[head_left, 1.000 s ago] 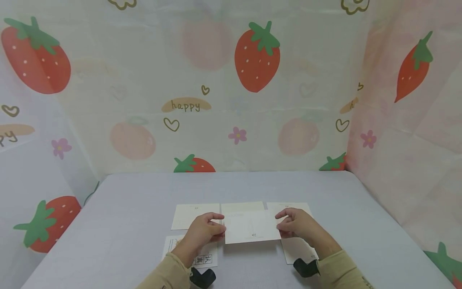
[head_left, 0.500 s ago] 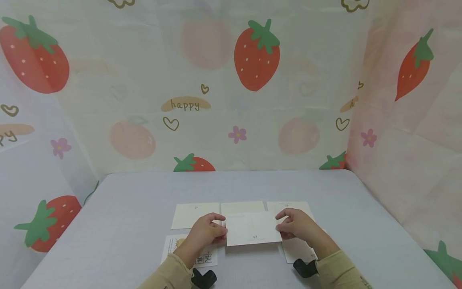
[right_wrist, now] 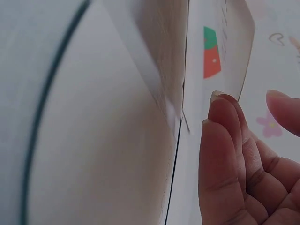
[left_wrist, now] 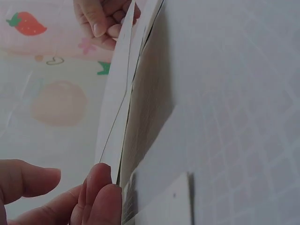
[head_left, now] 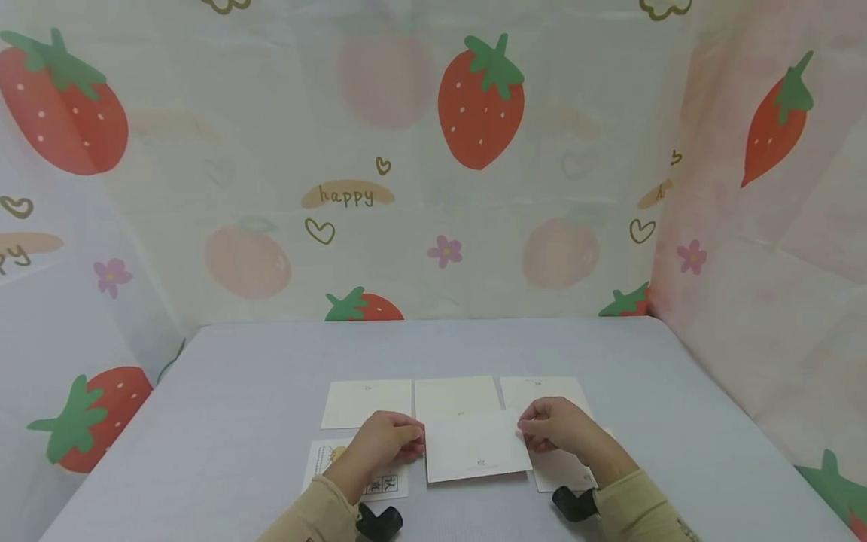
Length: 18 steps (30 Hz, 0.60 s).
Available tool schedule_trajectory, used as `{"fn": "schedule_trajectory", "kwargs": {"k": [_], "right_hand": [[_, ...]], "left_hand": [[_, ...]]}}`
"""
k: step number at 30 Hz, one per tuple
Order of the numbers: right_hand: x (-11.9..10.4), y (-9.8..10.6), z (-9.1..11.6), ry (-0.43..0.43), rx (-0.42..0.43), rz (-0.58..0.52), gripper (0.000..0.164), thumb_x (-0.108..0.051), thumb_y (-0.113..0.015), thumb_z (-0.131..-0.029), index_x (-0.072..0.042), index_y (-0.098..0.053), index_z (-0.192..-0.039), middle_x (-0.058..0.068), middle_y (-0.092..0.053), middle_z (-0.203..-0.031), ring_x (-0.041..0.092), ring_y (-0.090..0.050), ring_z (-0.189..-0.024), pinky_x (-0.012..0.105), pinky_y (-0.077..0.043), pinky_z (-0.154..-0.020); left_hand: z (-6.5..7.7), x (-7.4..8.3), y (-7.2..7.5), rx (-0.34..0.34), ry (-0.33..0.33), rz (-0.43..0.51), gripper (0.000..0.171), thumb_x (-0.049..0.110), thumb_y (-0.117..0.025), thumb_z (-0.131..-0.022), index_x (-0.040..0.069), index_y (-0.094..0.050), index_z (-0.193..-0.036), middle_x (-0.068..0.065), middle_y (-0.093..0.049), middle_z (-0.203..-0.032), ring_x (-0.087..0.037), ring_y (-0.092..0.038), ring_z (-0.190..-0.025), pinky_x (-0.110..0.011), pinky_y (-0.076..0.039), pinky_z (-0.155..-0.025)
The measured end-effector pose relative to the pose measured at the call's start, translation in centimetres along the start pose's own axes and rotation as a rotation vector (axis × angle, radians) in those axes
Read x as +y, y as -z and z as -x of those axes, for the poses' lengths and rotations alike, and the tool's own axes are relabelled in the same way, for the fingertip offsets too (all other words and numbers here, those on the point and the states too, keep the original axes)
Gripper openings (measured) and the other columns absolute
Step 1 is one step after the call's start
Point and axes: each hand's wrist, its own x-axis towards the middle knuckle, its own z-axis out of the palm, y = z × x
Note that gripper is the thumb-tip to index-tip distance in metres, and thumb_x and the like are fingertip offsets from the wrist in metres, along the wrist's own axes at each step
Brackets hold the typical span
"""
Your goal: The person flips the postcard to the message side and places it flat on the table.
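A plain white card [head_left: 477,448] with a tiny printed mark lies low over the table's middle, between both hands. In the head view my left hand [head_left: 387,443] touches its left edge; my right hand [head_left: 558,429] is at its upper right corner. The left wrist view has the left fingertips [left_wrist: 105,201] against the card's edge, thumb [left_wrist: 40,183] apart. Likewise the right thumb [right_wrist: 286,110] stands off from the right fingers [right_wrist: 220,164], which are beside the card. A shadow runs under the card.
Three pale cards, left [head_left: 368,406], middle [head_left: 457,395] and right [head_left: 542,391], form a row behind. A printed card [head_left: 386,485] with characters lies partly under the left arm, another pale card [head_left: 564,474] under the right. Strawberry-patterned curtains [head_left: 433,150] enclose the table [head_left: 237,421].
The card has moved lower and nearer the person, uncovering more of the middle card behind. Both hands have come down slightly with it, and the raised index fingers have lowered.
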Motion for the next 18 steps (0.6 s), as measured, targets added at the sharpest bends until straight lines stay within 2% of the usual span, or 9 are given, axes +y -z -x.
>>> {"fn": "schedule_trajectory", "kwargs": {"k": [10,18], "right_hand": [[0.45,-0.1,0.1,-0.027,-0.044,0.023,0.011,-0.016,-0.064,-0.084,-0.005,-0.066,-0.085,0.003,-0.065,-0.073,0.015,-0.06,-0.065,0.028,-0.052,-0.06],[0.37,-0.19,0.29,-0.051,-0.05,0.045,0.01,-0.015,-0.065,-0.083,-0.005,-0.067,-0.084,0.003,-0.066,-0.071,0.015,-0.061,-0.063,0.027,-0.052,-0.057]], "left_hand": [[0.48,0.12,-0.01,-0.004,0.061,0.023,0.023,0.014,-0.055,-0.087,-0.002,-0.064,-0.101,-0.007,-0.067,-0.079,-0.014,-0.065,-0.069,-0.027,-0.054,-0.063],[0.5,-0.11,-0.01,-0.012,0.061,0.007,0.022,0.018,-0.057,-0.087,-0.002,-0.066,-0.092,-0.008,-0.067,-0.077,-0.015,-0.065,-0.068,-0.026,-0.054,-0.062]]}}
